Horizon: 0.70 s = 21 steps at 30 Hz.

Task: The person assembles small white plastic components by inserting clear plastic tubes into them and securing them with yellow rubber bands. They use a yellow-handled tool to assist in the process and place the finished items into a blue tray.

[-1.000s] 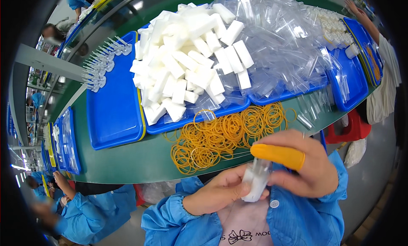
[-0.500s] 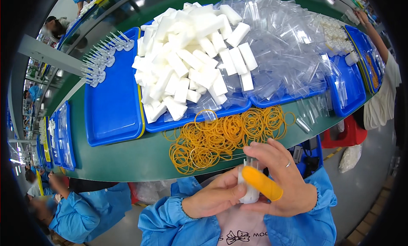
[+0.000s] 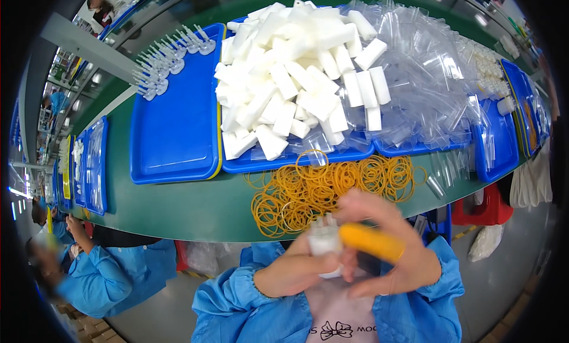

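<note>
My left hand (image 3: pixel 296 270) grips a white foam block (image 3: pixel 325 241) upright in front of my chest. Some clear, narrow plastic pieces stick up at the block's top; their exact shape is too blurred to make out. To the right of the block, my right hand (image 3: pixel 409 257) is spread and smeared by motion, its thumb and fingers apart. One of its fingers wears a yellow finger cot (image 3: pixel 373 241) whose tip comes close to the block. Just beyond both hands lies a pile of yellow-orange rubber bands (image 3: pixel 320 192) on the green table (image 3: pixel 189 209).
White foam blocks (image 3: pixel 278 76) are heaped on a blue tray, beside a pile of clear plastic sleeves (image 3: pixel 415 82). A blue tray (image 3: pixel 175 129) on the left holds clear stemmed pieces (image 3: pixel 157 76) at its far edge. Someone in blue sleeves (image 3: pixel 104 281) sits at the left.
The held block has moved slightly left and up, with my left hand. My right hand has opened wider and drawn away from it. The view has shifted, moving the trays rightward.
</note>
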{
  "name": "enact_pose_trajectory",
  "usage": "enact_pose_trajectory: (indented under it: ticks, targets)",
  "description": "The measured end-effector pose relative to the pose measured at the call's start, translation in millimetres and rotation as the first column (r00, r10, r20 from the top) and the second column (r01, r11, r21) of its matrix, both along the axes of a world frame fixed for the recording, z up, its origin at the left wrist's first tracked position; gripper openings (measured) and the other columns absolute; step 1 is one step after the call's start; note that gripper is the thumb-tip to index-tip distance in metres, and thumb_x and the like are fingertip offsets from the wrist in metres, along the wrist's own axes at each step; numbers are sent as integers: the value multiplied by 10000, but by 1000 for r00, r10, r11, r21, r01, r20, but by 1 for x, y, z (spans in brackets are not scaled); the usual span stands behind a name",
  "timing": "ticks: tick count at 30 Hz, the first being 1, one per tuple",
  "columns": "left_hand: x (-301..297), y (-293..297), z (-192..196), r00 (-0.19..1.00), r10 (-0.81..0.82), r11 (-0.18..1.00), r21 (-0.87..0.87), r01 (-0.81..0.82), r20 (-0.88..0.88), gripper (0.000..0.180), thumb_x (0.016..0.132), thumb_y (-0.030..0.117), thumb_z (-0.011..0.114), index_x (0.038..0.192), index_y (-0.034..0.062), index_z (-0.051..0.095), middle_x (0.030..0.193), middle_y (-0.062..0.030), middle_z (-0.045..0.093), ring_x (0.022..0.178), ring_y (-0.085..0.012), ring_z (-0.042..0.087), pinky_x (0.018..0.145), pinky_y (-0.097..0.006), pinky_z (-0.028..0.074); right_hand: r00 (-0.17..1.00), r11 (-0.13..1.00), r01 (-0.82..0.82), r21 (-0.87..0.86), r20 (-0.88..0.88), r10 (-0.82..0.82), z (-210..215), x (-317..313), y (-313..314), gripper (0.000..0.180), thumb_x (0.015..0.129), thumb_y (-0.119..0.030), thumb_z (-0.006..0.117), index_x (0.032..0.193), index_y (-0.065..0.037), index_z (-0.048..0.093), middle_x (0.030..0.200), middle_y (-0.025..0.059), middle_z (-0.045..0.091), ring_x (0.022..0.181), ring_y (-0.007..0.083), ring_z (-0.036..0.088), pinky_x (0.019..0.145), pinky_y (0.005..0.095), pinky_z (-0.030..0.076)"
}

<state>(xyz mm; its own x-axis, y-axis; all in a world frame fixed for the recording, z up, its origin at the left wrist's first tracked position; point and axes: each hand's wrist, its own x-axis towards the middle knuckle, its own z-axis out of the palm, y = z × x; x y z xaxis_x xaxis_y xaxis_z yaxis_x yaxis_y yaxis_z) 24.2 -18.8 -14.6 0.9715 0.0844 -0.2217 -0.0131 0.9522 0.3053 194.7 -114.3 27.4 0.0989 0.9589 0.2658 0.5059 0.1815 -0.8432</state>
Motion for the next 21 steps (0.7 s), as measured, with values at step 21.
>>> enact_pose_trajectory:
  ticks: [21]
  targets:
    - [-1, 24, -2, 965, 237, 524, 851, -29, -113, 449, 692, 106, 802, 1076, 52, 574, 866, -22, 618, 795, -91, 577, 706, -232, 458, 936, 955, 293, 42, -219, -277, -23, -14, 40, 152, 696, -45, 701, 813, -37, 605, 954, 97, 539, 779, 210, 525, 681, 336, 421]
